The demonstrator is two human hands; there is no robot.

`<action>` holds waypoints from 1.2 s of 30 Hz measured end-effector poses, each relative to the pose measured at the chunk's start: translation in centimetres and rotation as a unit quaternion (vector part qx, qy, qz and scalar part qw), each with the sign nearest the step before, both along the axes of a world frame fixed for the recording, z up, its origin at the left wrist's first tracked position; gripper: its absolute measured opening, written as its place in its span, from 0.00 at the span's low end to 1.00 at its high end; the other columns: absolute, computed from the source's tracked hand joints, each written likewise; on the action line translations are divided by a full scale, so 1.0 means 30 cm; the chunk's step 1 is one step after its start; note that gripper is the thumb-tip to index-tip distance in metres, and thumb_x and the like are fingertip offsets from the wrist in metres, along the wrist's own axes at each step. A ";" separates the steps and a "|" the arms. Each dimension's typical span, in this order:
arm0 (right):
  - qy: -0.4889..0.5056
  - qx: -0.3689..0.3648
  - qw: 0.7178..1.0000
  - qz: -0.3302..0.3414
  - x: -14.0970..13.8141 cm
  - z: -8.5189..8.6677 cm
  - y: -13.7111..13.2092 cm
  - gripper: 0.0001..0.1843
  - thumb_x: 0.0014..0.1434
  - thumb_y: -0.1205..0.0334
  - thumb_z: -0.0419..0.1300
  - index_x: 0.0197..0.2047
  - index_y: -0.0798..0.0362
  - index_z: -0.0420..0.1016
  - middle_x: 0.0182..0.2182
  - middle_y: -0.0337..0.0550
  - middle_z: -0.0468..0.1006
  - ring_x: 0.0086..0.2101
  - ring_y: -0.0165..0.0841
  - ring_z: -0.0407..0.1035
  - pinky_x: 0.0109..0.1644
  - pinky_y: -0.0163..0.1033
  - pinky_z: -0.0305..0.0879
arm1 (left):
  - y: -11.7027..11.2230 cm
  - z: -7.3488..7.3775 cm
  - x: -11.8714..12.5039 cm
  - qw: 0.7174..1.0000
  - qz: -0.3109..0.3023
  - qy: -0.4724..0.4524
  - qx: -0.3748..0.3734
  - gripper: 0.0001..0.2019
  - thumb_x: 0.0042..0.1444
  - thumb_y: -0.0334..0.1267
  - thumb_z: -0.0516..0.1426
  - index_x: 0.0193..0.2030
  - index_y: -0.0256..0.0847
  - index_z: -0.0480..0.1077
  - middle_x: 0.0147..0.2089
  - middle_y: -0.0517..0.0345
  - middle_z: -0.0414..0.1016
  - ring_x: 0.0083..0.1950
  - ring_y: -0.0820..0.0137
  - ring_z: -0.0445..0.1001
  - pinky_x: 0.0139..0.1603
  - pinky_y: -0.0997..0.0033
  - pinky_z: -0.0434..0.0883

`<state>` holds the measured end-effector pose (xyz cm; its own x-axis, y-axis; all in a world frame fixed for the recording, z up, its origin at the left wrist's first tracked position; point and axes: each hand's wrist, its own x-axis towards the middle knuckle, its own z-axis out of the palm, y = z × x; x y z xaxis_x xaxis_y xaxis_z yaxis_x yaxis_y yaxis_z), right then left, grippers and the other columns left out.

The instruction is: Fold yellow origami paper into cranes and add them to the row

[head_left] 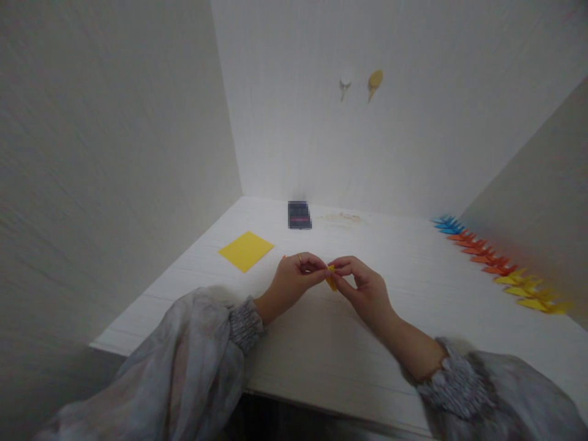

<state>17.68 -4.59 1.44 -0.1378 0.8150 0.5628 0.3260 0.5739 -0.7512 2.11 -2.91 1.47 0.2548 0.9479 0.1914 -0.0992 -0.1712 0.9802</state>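
A small folded piece of yellow paper is pinched between both my hands above the white table. My left hand grips it from the left with thumb and fingertips; a ring shows on one finger. From the right, my right hand pinches the same paper between thumb and forefinger. The fingertips hide part of its folds. A flat square of yellow paper lies on the table left of my left hand. A tiny bit of orange shows just behind my left hand, too small to name.
Along the table's right side runs a row of folded paper cranes, blue, orange-red and yellow. A dark, blurred box-like item sits by the back wall. Two hooks, one white and one yellow, are on that wall.
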 end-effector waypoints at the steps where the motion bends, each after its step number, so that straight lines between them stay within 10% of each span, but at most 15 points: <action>1: 0.021 -0.013 1.000 0.008 0.002 -0.004 0.002 0.05 0.51 0.62 0.59 0.25 0.51 0.70 0.32 0.42 0.74 0.35 0.33 0.69 0.40 0.41 0.66 | 0.001 0.000 0.001 1.000 -0.003 -0.012 -0.010 0.10 0.41 0.39 0.62 0.28 0.36 0.69 0.27 0.58 0.73 0.29 0.74 0.70 0.34 0.72 0.68; 13: 0.205 -0.167 0.963 0.048 0.002 -0.020 0.015 0.11 0.45 0.63 0.63 0.35 0.51 0.70 0.30 0.41 0.76 0.32 0.31 0.70 0.37 0.40 0.69 | 0.000 0.006 0.005 0.992 -0.028 -0.103 -0.063 0.11 0.38 0.32 0.63 0.29 0.35 0.66 0.27 0.62 0.71 0.30 0.77 0.70 0.35 0.73 0.68; 27: 0.173 -0.183 0.966 0.065 0.008 -0.008 0.015 0.13 0.45 0.60 0.64 0.34 0.51 0.67 0.29 0.39 0.71 0.28 0.28 0.67 0.32 0.36 0.67 | 0.000 0.007 -0.005 0.986 -0.109 -0.067 -0.104 0.14 0.36 0.27 0.63 0.30 0.35 0.64 0.28 0.64 0.69 0.30 0.75 0.73 0.35 0.72 0.68; 36: 0.194 -0.070 0.978 0.001 0.003 -0.030 0.019 0.15 0.47 0.64 0.63 0.38 0.48 0.63 0.32 0.36 0.68 0.34 0.29 0.65 0.42 0.39 0.63 | 0.013 -0.008 0.004 0.983 -0.028 -0.164 -0.079 0.14 0.40 0.31 0.63 0.36 0.36 0.67 0.35 0.61 0.69 0.37 0.74 0.73 0.46 0.66 0.68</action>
<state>17.76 -4.00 0.55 0.0621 0.8882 0.4552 -0.0015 0.4562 -0.8899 2.23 -2.52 1.23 0.2557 0.9588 0.1234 -0.4194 -0.0050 0.9078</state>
